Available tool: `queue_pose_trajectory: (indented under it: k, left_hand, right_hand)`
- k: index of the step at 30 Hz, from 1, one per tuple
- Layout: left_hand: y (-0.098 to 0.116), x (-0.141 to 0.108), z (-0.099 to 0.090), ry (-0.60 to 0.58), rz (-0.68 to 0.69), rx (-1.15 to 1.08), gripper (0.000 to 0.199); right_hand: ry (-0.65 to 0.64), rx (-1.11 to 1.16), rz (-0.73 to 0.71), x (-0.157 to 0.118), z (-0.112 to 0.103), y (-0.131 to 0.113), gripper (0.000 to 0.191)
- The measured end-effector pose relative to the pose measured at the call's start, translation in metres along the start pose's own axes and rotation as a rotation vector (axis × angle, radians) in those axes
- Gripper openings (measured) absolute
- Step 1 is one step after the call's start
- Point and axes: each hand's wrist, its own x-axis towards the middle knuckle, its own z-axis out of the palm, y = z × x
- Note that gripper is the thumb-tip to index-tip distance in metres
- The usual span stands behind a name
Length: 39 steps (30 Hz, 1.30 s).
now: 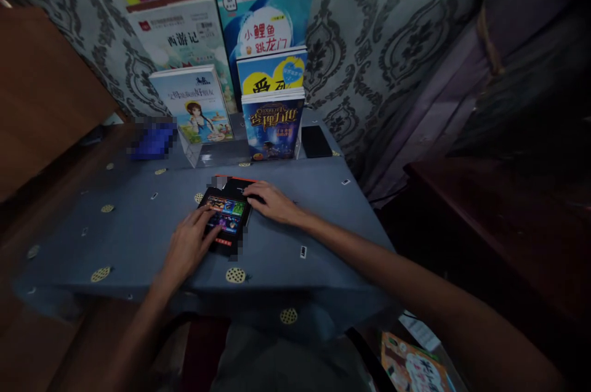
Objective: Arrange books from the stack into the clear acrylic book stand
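Lying on the table in the head view is a small black book (227, 207) with rows of colourful pictures and a red strip near its lower edge. Its upper part shows a red-orange edge; whether one book or two lie stacked there I cannot tell. My left hand (190, 238) rests on the book's left side, fingers spread over the pictures. At the upper right corner my right hand (272, 202) touches the black cover, its fingers stretched out and slightly bent. Parts of the book are blurred by pixel blocks.
Several books stand in a clear display rack (198, 155) at the back, among them a dark blue one (272, 127). A black phone-like slab (316, 141) lies right of it, a blue item (154, 140) left. The tablecloth (133, 238) has pineapple prints. An orange book (410, 364) sits lower right.
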Motion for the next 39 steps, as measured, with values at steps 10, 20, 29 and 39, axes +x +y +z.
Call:
queue_pose_trajectory:
  k: [10,20,29,39]
  left_hand:
    - [-0.017,0.019,-0.001,-0.125,-0.12,-0.056,0.036]
    - [-0.03,0.072,0.001,-0.179,-0.372,-0.201,0.058]
    - [-0.049,0.101,0.008,-0.202,-0.695,-0.976,0.046]
    - [-0.018,0.108,-0.02,-0.136,-0.536,-1.321,0.046]
  right_hand:
    - [0.076,-0.124,0.069,0.004,0.007,0.026,0.03]
    - [0.031,-0.159,0.022,0.002,0.009,0.03,0.035]
    - [-0.002,-0.094,0.02,-0.002,0.007,0.031,0.039]
    - [0.268,0.611,0.306,0.006,0.003,0.037,0.095]
